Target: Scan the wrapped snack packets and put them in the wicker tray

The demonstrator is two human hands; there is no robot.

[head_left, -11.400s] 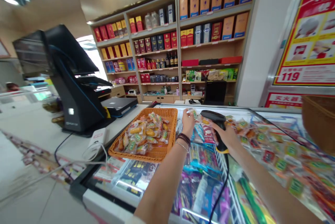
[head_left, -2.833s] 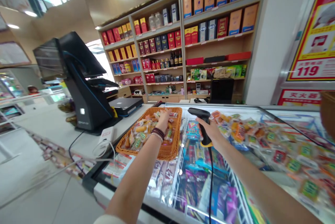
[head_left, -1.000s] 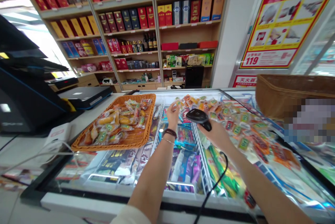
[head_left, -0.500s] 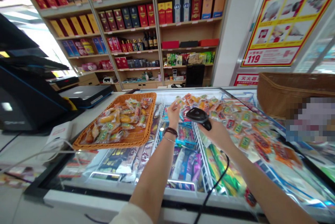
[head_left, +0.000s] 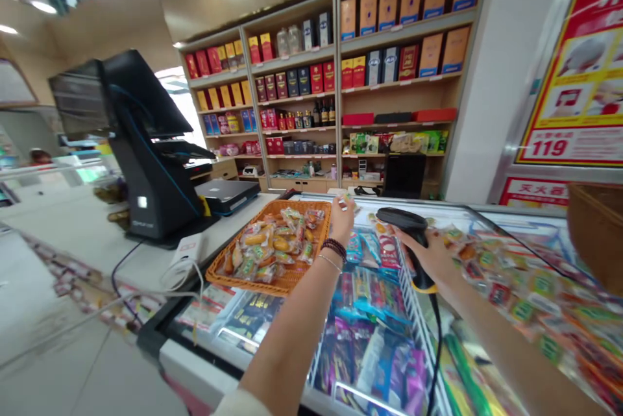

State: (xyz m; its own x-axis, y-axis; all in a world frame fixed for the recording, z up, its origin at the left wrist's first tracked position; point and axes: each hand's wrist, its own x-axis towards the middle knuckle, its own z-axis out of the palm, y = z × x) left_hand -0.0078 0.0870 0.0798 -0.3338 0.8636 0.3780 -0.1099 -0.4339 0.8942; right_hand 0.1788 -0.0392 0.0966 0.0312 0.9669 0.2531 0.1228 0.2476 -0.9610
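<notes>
Packet [head_left: 347, 198] pinched in left fingers [head_left: 336, 210], now nearer basket [head_left: 293, 278], right fingers [head_left: 409, 243] curled round scanner [head_left: 402, 217]

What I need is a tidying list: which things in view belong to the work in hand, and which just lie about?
Seemingly in the work:
black scanner, in the right hand
small wrapped packet, in the left hand
wicker tray, holding wrapped items
loose packets, right of the scanner

Seemingly just about:
white box
brown basket
shelved boxes
wall poster

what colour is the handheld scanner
The scanner is mostly black with some yellow, in the head view.
</notes>
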